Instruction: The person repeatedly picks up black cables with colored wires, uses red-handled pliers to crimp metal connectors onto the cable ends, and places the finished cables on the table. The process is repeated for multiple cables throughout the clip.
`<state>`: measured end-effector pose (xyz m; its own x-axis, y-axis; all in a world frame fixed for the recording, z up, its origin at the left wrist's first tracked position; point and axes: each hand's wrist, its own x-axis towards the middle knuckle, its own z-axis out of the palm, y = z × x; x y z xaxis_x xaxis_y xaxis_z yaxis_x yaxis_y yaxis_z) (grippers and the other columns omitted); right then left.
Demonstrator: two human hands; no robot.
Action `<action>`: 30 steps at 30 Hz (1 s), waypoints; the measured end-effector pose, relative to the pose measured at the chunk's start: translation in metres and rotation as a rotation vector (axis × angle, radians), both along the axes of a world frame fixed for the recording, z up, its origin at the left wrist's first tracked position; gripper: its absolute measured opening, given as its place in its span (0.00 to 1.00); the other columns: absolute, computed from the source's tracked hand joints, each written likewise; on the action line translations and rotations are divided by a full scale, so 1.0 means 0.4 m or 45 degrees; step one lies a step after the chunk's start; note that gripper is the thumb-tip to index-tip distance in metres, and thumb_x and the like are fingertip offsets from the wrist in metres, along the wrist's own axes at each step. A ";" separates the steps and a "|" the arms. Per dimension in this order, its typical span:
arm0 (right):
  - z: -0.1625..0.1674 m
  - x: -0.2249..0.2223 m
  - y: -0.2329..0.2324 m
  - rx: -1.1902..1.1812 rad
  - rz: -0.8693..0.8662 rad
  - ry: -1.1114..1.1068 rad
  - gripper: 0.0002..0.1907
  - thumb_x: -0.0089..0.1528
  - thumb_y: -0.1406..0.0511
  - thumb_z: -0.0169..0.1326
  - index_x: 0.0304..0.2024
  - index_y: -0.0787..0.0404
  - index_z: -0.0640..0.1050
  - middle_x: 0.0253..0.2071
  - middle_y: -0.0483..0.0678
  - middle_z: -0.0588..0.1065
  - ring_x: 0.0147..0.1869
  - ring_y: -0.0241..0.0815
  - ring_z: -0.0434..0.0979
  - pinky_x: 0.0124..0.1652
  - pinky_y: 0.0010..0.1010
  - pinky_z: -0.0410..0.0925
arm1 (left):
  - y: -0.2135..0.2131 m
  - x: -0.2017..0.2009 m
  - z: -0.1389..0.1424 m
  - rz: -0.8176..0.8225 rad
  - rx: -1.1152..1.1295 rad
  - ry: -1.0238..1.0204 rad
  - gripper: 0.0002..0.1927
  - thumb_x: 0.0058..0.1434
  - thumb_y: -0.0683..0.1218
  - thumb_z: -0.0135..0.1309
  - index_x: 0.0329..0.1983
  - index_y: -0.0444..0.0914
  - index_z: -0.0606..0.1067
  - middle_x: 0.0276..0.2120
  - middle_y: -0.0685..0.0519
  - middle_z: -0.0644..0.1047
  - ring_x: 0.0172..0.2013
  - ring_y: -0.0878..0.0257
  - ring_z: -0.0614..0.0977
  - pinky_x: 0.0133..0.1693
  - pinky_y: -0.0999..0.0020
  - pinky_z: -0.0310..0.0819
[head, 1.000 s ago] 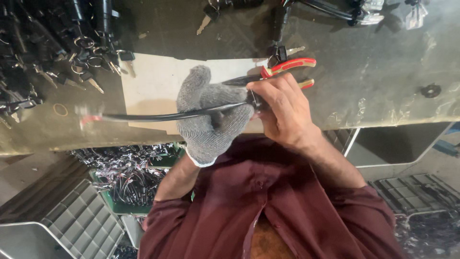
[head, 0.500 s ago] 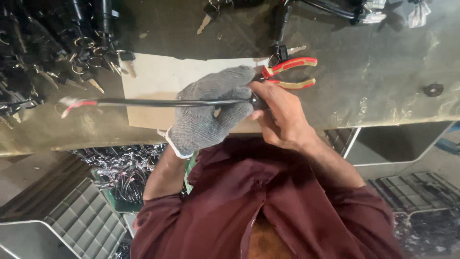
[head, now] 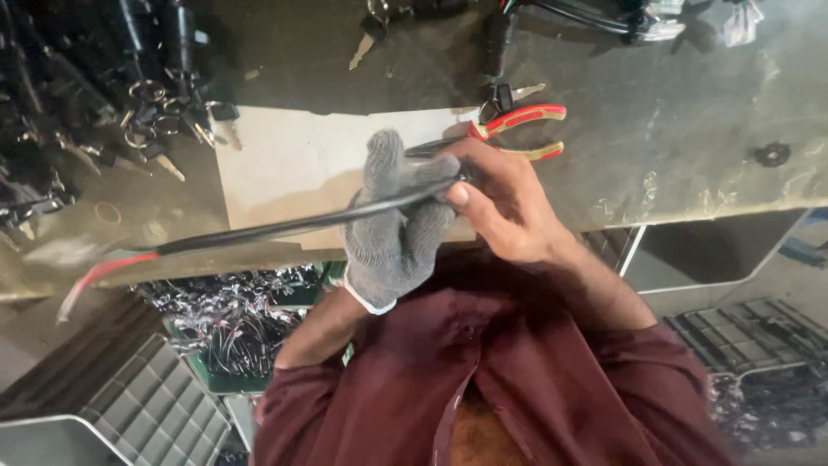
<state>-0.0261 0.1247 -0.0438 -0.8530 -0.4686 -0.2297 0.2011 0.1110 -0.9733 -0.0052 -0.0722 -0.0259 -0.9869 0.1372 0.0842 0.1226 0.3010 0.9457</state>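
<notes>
Workbench: a worn, stained bench top (head: 690, 181) spans the view ahead of you, its front edge running above your maroon shirt (head: 517, 388).
Crates: grey ribbed plastic crates (head: 129, 414) sit below the bench at lower left, with a green bin of tangled wires (head: 233, 319) just beside them; more grey crates (head: 750, 336) lie at lower right.
Card sheet: a pale sheet of cardboard (head: 293, 164) lies flat on the bench, directly behind your hands.
Parts pile: dark cables, key rings and keys (head: 129, 95) are heaped on the bench at upper left, well apart from your hands.
Cable: a long black sheathed cable (head: 259, 231) runs from your hands out to the left, tilting down, with red and pale wire ends (head: 95, 274) showing past the sheath over the bench edge.
Left hand: your left hand (head: 392, 224), in a grey knit glove, is wrapped around the cable, fingers curled closed on it.
Right hand: your bare right hand (head: 504, 203) pinches the cable's near end between thumb and fingers, touching the gloved hand.
Pliers: red-and-yellow handled pliers (head: 517, 129) rest on the bench just behind your right hand.
</notes>
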 end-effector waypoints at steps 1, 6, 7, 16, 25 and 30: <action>0.001 -0.003 0.004 -0.039 0.025 -0.130 0.15 0.71 0.63 0.48 0.53 0.68 0.74 0.40 0.47 0.71 0.39 0.34 0.66 0.38 0.27 0.63 | 0.004 0.000 -0.007 0.046 -0.055 0.076 0.28 0.76 0.52 0.55 0.71 0.31 0.64 0.57 0.47 0.77 0.53 0.56 0.80 0.58 0.59 0.75; 0.010 -0.011 -0.009 -0.075 0.158 0.015 0.17 0.71 0.62 0.46 0.55 0.67 0.75 0.42 0.44 0.74 0.40 0.33 0.69 0.41 0.26 0.65 | -0.026 -0.026 -0.060 -0.331 0.122 0.151 0.29 0.65 0.54 0.56 0.67 0.40 0.70 0.67 0.49 0.70 0.65 0.51 0.69 0.66 0.53 0.64; 0.014 -0.012 -0.016 -0.174 0.172 -0.009 0.17 0.72 0.62 0.45 0.57 0.67 0.75 0.45 0.45 0.75 0.41 0.33 0.70 0.42 0.26 0.66 | -0.030 -0.025 -0.061 -0.331 0.032 0.154 0.28 0.66 0.53 0.57 0.67 0.40 0.70 0.67 0.49 0.70 0.65 0.50 0.71 0.66 0.53 0.63; -0.012 -0.032 0.014 -0.555 0.501 -0.049 0.25 0.72 0.62 0.47 0.65 0.74 0.63 0.60 0.53 0.69 0.63 0.42 0.67 0.60 0.34 0.63 | -0.077 -0.061 -0.005 -0.559 0.248 0.043 0.15 0.62 0.50 0.61 0.49 0.40 0.81 0.53 0.50 0.80 0.59 0.53 0.75 0.64 0.56 0.63; -0.134 0.079 -0.026 -0.539 0.152 -0.421 0.16 0.75 0.60 0.51 0.56 0.67 0.72 0.47 0.46 0.71 0.51 0.34 0.69 0.53 0.28 0.68 | -0.005 -0.016 -0.058 -0.151 0.831 -0.230 0.08 0.72 0.48 0.55 0.40 0.40 0.79 0.40 0.57 0.81 0.49 0.61 0.79 0.61 0.60 0.65; -0.068 0.065 -0.078 -0.254 -0.310 -0.016 0.26 0.68 0.54 0.51 0.58 0.64 0.61 0.50 0.47 0.71 0.50 0.37 0.69 0.49 0.30 0.66 | -0.013 -0.035 -0.055 -0.163 0.548 -0.035 0.14 0.74 0.47 0.49 0.57 0.37 0.76 0.50 0.48 0.77 0.56 0.54 0.75 0.63 0.60 0.67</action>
